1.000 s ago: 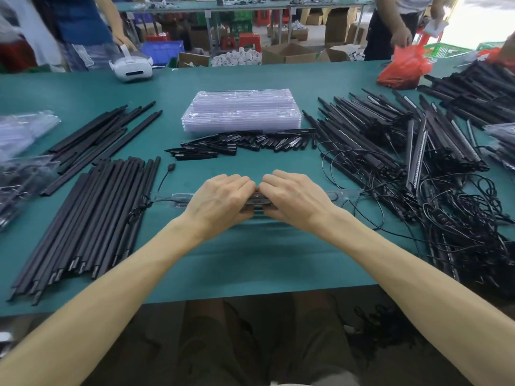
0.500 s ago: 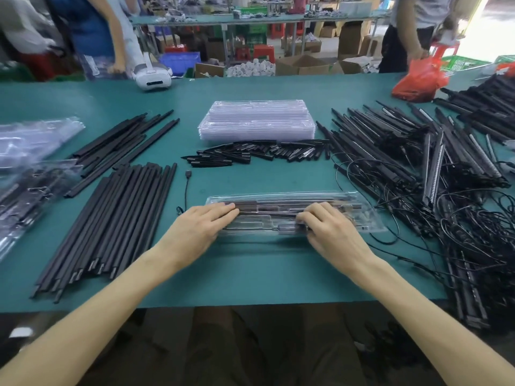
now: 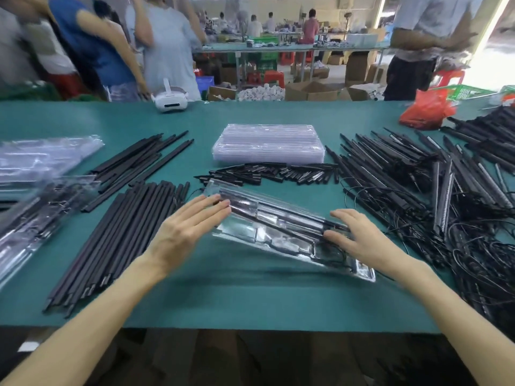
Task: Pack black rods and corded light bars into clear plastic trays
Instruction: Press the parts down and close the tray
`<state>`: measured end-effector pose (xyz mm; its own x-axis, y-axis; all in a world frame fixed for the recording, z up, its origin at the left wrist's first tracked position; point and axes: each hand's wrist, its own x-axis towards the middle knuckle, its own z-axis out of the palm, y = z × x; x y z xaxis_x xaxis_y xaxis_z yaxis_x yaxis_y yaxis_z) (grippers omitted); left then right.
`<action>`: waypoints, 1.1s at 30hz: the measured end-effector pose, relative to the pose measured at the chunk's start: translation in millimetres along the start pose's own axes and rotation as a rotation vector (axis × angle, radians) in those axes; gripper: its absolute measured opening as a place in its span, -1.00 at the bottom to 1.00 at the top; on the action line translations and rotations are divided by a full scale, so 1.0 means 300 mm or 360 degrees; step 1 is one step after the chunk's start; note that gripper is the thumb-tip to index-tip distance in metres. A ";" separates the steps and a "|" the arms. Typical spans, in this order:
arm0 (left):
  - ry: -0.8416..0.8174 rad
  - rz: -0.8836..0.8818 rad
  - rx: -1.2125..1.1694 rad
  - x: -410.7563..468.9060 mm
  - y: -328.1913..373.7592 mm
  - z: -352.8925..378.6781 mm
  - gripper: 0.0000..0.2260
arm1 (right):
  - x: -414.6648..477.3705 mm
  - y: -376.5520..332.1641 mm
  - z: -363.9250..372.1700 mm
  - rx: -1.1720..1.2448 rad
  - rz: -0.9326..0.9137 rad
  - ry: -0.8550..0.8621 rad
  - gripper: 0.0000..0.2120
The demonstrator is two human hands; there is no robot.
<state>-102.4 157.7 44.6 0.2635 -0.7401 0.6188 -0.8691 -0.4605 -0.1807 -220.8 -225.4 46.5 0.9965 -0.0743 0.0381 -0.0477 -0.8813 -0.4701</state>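
A clear plastic tray (image 3: pixel 281 240) holding black rods and a coiled cord hangs slanted just above the green table (image 3: pixel 250 296), casting a shadow beneath. My left hand (image 3: pixel 189 232) holds its left end, fingers laid flat on top and thumb hidden below. Over at the tray's right part, my right hand (image 3: pixel 359 238) grips it, fingers over the far edge and thumb on the tray. Loose black rods (image 3: pixel 117 238) lie in a row to the left. Corded light bars (image 3: pixel 434 201) are heaped on the right.
A stack of empty clear trays (image 3: pixel 267 147) sits at table centre, with short black pieces (image 3: pixel 278 175) in front of it. Filled trays (image 3: pixel 36 207) pile up at far left. A white headset (image 3: pixel 170 103) and a red bag (image 3: pixel 426 110) lie at the far edge; people stand behind.
The tray lay flat and straight under both hands; now it is raised and turned, its left end farther away. My hands have moved apart to its ends. The view tilted upward.
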 end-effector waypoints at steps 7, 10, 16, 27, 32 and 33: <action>0.0193 -0.0101 -0.0049 0.052 -0.054 -0.025 -0.48 | 0.029 -0.030 -0.018 -0.0021 0.0021 0.0121 -0.49; 0.0257 -0.0167 -0.0113 0.074 -0.068 -0.036 -0.56 | 0.024 -0.044 -0.020 0.0082 0.0097 0.0036 -0.55; 0.0233 -0.0539 -0.0144 0.097 -0.075 0.006 -0.47 | -0.012 -0.068 -0.049 0.0542 0.0185 -0.0234 -0.45; 0.0397 -0.1332 -0.0612 0.086 -0.085 0.152 -0.42 | -0.162 -0.053 -0.048 0.1557 0.0230 -0.1006 -0.68; 0.0462 -0.1486 -0.0669 0.087 -0.061 0.183 -0.54 | -0.246 -0.031 0.032 0.1826 0.0311 -0.1087 -0.64; 0.0454 -0.1563 -0.0679 0.085 -0.052 0.192 -0.51 | -0.254 -0.036 0.037 0.1915 0.0281 -0.1079 -0.62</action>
<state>-57.9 117.8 19.1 0.8589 0.0195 0.5118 -0.4225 -0.5379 0.7295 -295.6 -205.1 38.8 0.8387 0.4017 -0.3676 -0.4320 0.0800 -0.8983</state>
